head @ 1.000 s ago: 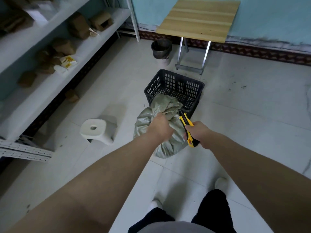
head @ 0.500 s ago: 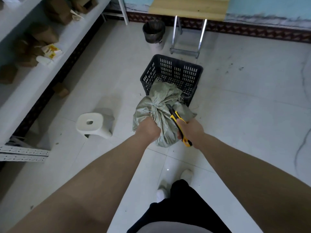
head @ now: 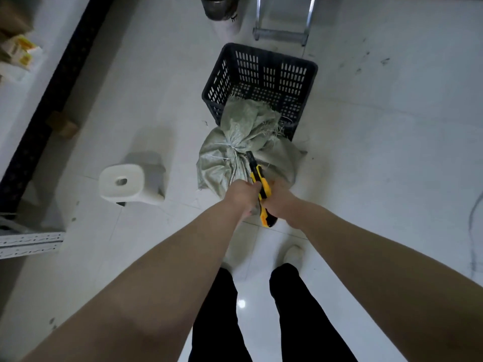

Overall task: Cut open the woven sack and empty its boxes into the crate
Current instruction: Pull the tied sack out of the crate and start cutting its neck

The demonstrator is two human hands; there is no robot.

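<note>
A grey-green woven sack [head: 230, 158], tied at the neck with white string, stands on the floor against the near side of a black slotted plastic crate [head: 261, 74]. The sack's loose top leans over the crate's near rim. My left hand [head: 241, 195] grips the sack's near side. My right hand [head: 281, 205] holds a yellow and black utility knife [head: 258, 178], its tip pointing at the tied neck just below the string. No boxes show; the sack hides its contents.
A white plastic stool [head: 125, 182] stands to the left of the sack. Metal shelving [head: 34, 105] runs along the left edge, a small cardboard box [head: 62, 124] beside its base. A dark bin [head: 219, 6] and a folding table's legs [head: 282, 35] lie beyond the crate.
The camera has tilted further down. My left hand has slid from the sack's neck to its near side, and the knife tip has come up to the tied neck.
</note>
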